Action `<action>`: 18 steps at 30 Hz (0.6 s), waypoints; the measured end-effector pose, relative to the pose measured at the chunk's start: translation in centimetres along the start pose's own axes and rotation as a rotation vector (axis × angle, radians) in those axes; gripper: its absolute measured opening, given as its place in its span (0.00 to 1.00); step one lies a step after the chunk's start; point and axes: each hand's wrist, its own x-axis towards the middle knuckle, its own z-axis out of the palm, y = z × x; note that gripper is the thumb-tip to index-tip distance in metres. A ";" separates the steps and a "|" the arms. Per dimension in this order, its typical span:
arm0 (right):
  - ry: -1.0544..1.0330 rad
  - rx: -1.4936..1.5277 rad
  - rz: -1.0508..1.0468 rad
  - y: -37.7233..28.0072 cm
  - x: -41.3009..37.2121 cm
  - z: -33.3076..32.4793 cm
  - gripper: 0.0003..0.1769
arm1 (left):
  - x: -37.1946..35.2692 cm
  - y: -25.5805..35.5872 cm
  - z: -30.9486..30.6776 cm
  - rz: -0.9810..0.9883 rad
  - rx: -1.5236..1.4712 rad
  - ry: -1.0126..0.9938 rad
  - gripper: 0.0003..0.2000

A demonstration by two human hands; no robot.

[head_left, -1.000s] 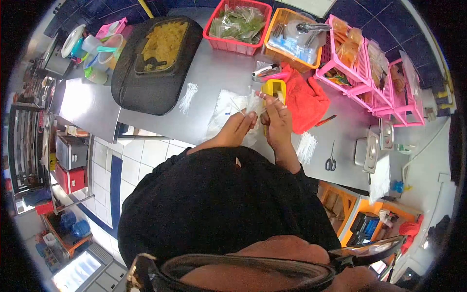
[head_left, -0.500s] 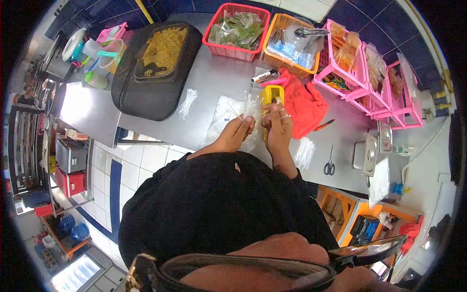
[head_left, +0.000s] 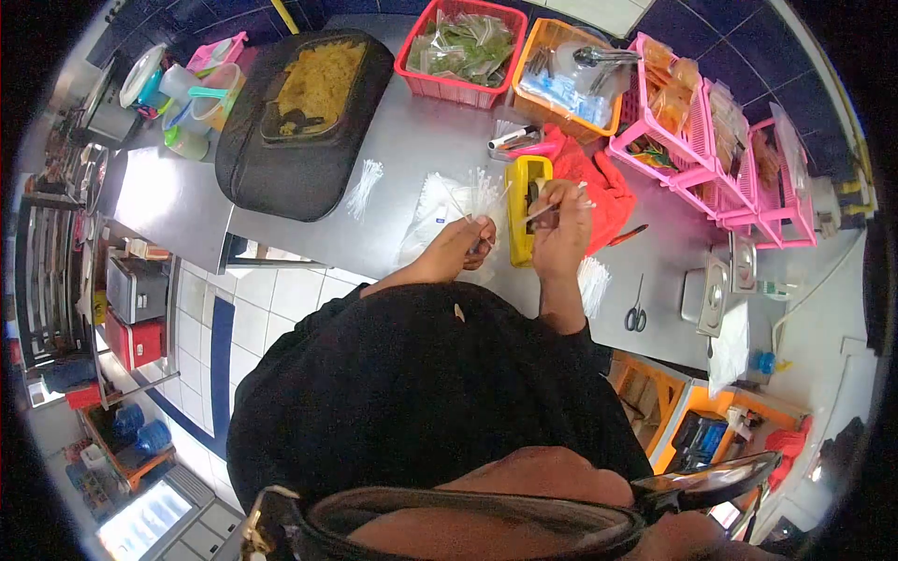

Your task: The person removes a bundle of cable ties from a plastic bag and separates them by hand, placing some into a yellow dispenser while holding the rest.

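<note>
My left hand (head_left: 460, 245) is closed round a bundle of thin white sticks (head_left: 482, 194), which fan upward from the fingers. Several white sticks also poke out of my right hand (head_left: 563, 224), whose fingers are pinched together beside the yellow container (head_left: 529, 174). A white plastic bag (head_left: 433, 208) lies on the metal table under and left of my left hand. One loose bunch of white sticks (head_left: 365, 187) rests farther left, and another bunch (head_left: 593, 286) lies right of my right wrist.
Black padded case with yellow food (head_left: 321, 89) at left; red basket (head_left: 458, 89), orange basket (head_left: 571, 117) and pink racks (head_left: 687, 150) along the back. Red cloth (head_left: 608, 201), marker (head_left: 513, 138) and scissors (head_left: 635, 316) lie on the metal table (head_left: 402, 140).
My right hand has moved up and to the right, away from my left hand, with white sticks in its fingers. My left hand keeps its bundle and has barely moved.
</note>
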 end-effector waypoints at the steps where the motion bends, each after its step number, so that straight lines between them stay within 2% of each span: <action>1: -0.037 -0.024 0.077 -0.1 0.2 -0.5 0.13 | -0.1 0.1 0.1 0.005 0.019 0.010 0.15; 3: -0.112 -0.072 0.230 -0.4 0.7 -2.0 0.13 | 0.0 0.1 -0.1 -0.014 0.009 -0.031 0.15; 9: -0.259 -0.346 0.412 -0.5 -1.2 0.3 0.13 | 0.2 -0.3 -0.3 -0.077 -0.060 -0.115 0.17; 16: -0.168 0.023 0.393 1.2 -1.3 -0.9 0.10 | 0.3 -0.3 -1.1 -0.116 -0.205 -0.254 0.18; 18: -0.139 0.145 0.384 0.9 -0.9 -1.0 0.10 | 0.2 -0.1 -1.0 -0.106 -0.168 -0.237 0.17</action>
